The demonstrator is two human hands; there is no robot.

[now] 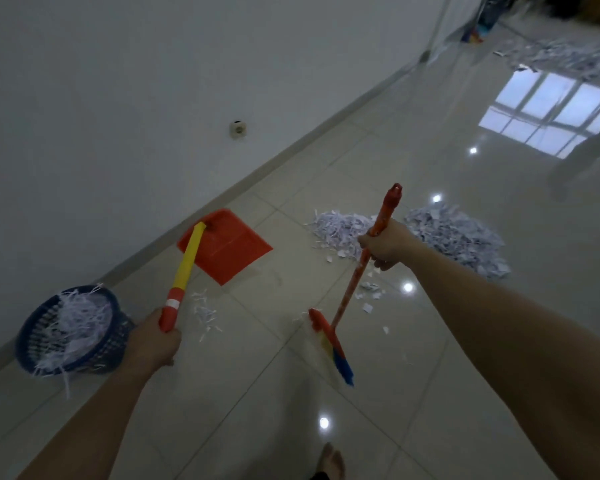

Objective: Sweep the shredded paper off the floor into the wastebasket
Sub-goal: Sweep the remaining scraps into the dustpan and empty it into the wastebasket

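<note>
My left hand (pixel 155 339) grips the red end of the dustpan's yellow handle (pixel 186 265). The red dustpan (pixel 227 249) hangs near the wall, and its pan looks empty. My right hand (pixel 387 244) grips the orange broom handle (pixel 357 268) near its top. The broom head (pixel 331 346), with red, yellow and blue bristles, sits low over the tiles. A big pile of shredded paper (pixel 454 235) lies beyond my right hand. Small scraps (pixel 205 315) lie between dustpan and broom. The blue wastebasket (pixel 71 332) at left holds shreds, some hanging over its rim.
A white wall with a socket (pixel 238 129) runs along the left. More shredded paper (pixel 565 58) is spread on the floor at the far right, near coloured objects (pixel 478 32) in the corner. My bare foot (pixel 331 460) shows at the bottom. The glossy tiles reflect a window.
</note>
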